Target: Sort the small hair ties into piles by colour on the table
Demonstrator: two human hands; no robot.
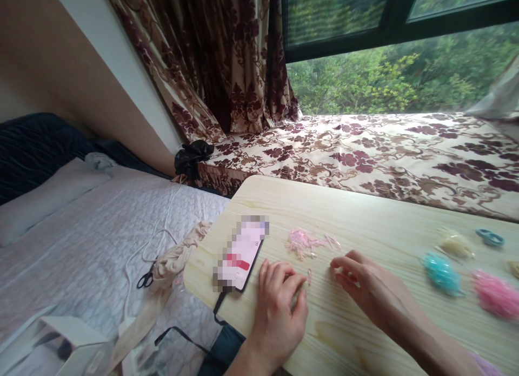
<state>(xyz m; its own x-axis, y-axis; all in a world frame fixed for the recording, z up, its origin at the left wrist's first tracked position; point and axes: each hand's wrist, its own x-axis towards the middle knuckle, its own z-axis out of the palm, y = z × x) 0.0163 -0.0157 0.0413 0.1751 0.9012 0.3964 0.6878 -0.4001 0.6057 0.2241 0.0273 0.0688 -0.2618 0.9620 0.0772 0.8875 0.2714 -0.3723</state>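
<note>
My left hand [279, 300] rests on the pale wooden table [267, 197], its fingers loosely bent and its thumb apart from them. Just beyond its index fingertip lies a small pink rubber loop [310, 277]. My right hand [360, 273] hovers low over the tabletop to the right of that loop, fingers curved, with nothing visible between fingertips and thumb. Ahead of both hands is a loose pile of pink loops [302, 243], with a few strands [331, 242] trailing right. A phone [243, 251] with a pink screen lies left of my left hand, partly blurred out.
On the table's right sit a turquoise bundle [443, 273], a pink bundle [497, 294], a cream bundle [456, 243] and a blue band [490, 237]. A bed [97, 213] with scissors [145, 278] and cloth adjoins on the left. A floral-covered window ledge [365, 154] borders the far edge.
</note>
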